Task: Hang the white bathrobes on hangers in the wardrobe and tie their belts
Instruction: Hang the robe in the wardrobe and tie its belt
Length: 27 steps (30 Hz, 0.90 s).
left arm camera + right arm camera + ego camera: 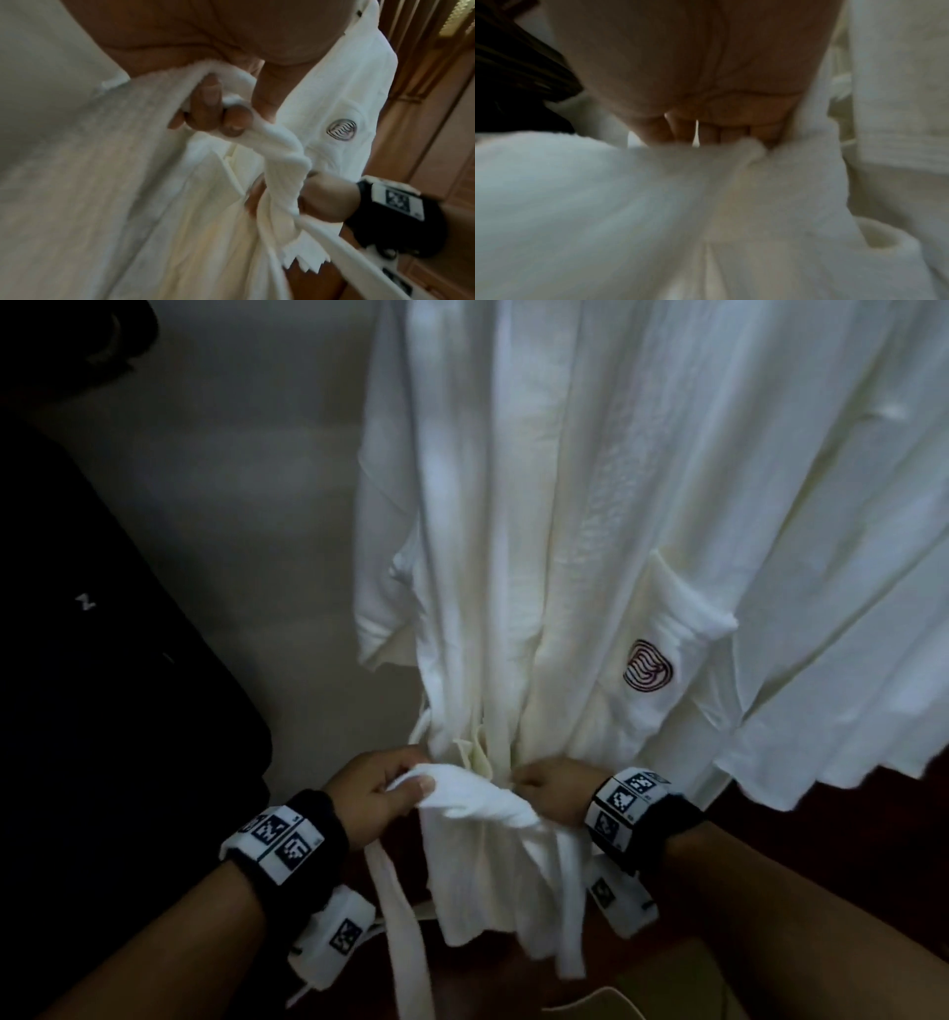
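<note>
Pale wardrobe wall leaves open room left of the hanging white bathrobe. Left hand pinches the belt at its waist; right hand curls into belt folds just beside. Belt ends hang loose below.

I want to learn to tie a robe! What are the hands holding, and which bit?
The left hand grips the bathrobe's belt where it bunches at the waist. The right hand curls into white cloth there too; which bit cannot be told.
</note>
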Tool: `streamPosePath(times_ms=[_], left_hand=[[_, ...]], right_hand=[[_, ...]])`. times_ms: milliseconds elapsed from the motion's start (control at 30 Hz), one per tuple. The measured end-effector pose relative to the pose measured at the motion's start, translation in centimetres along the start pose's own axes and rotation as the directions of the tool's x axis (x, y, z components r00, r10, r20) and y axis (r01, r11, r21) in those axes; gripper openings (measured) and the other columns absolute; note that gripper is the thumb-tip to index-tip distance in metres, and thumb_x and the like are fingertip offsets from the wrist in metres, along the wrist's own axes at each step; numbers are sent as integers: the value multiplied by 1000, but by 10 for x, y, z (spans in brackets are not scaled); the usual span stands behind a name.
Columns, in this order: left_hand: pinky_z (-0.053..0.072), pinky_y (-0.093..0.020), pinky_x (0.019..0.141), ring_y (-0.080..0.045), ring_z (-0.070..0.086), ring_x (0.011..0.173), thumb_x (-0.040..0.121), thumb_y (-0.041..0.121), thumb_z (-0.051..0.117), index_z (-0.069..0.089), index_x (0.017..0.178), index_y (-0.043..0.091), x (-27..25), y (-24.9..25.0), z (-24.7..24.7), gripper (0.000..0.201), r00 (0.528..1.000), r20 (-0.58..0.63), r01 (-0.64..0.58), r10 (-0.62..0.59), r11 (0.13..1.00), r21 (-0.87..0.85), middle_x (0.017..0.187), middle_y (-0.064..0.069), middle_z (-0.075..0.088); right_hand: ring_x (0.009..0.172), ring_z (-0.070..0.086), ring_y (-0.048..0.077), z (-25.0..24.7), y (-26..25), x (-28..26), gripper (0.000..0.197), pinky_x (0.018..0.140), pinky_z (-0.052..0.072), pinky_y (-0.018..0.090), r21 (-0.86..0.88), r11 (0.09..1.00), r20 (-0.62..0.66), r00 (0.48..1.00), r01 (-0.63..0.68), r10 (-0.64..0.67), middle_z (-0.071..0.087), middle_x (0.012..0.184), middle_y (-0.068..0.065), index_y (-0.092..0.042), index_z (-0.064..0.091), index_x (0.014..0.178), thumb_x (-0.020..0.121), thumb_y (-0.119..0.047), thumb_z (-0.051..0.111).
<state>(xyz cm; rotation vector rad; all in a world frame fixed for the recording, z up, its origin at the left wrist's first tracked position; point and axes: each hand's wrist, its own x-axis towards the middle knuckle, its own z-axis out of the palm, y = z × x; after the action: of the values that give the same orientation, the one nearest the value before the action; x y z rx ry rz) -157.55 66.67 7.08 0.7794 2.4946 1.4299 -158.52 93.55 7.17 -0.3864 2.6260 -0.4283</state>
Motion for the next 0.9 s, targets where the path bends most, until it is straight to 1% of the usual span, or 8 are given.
streamPosePath(times_ms=[133, 300, 467, 633, 700, 767, 800, 900], left_hand=[[42, -30, 67, -7, 55, 68, 80, 53, 51, 59, 81, 20, 5, -2, 0, 34, 1000, -3, -1, 2, 1000, 22, 71, 2, 59], [37, -30, 61, -11, 50, 59, 82, 49, 53, 57, 72, 26, 10, 7, 8, 25, 999, 40, -4, 7, 997, -73, 60, 4, 53], [40, -31, 63, -13, 52, 62, 82, 47, 55, 58, 77, 18, 11, 11, 16, 30, 996, 83, -22, 28, 997, -72, 63, 2, 54], [40, -27, 64, -4, 51, 64, 79, 50, 52, 59, 79, 22, 14, 9, 10, 29, 999, 34, -13, 12, 1000, 25, 65, 12, 54], [41, -28, 64, -3, 52, 64, 79, 51, 51, 59, 79, 27, 11, 7, 9, 25, 999, 48, -6, 2, 997, 80, 65, 14, 55], [41, -28, 64, -3, 51, 63, 80, 49, 52, 58, 78, 27, 8, 7, 10, 23, 998, 62, -12, 7, 996, 85, 65, 14, 54], [40, -27, 63, -3, 51, 63, 81, 48, 52, 58, 78, 26, 7, 8, 10, 24, 998, 61, -18, 14, 997, 77, 65, 13, 54], [40, -25, 61, -3, 50, 63, 84, 42, 54, 56, 75, 26, 7, 18, 11, 19, 997, 63, -51, 48, 997, 52, 64, 13, 53]], right_hand=[[73, 59, 9, -18, 12, -20, 17, 72, 46, 28, 230, 957, -517, 855, 180, -37, 67, 79, -5, -19, 66, 83, 91, -31, 58], [76, 49, 10, 16, 30, -39, 35, 70, 41, 24, 307, 951, -680, 705, 24, 202, 50, 89, -5, -23, 48, 84, 74, -50, 68], [106, 42, 15, 54, 28, -35, 74, 88, 35, 22, 627, 778, -487, 767, -25, 417, 35, 125, 5, -12, 37, 129, 73, -33, 81], [80, 55, 16, 30, 15, -33, 31, 70, 43, 23, 641, 767, -459, 811, 20, 363, 55, 86, -2, -20, 51, 101, 75, -14, 67], [86, 62, 22, 5, 5, -35, 26, 82, 53, 38, 824, 516, -472, 786, 233, 399, 60, 87, 1, -21, 57, 94, 72, -25, 71], [107, 63, 27, -17, -3, -36, 34, 93, 53, 44, 894, 168, -448, 827, 415, 341, 60, 114, 7, -23, 57, 107, 78, -29, 72], [111, 62, 23, -25, -6, -37, 37, 93, 53, 40, 876, 182, -481, 828, 446, 289, 56, 123, 4, -24, 54, 115, 81, -29, 69], [95, 65, 10, -30, -7, -38, 37, 88, 53, 27, 690, 645, -534, 832, 329, 148, 57, 125, -6, -26, 53, 123, 88, -25, 65]])
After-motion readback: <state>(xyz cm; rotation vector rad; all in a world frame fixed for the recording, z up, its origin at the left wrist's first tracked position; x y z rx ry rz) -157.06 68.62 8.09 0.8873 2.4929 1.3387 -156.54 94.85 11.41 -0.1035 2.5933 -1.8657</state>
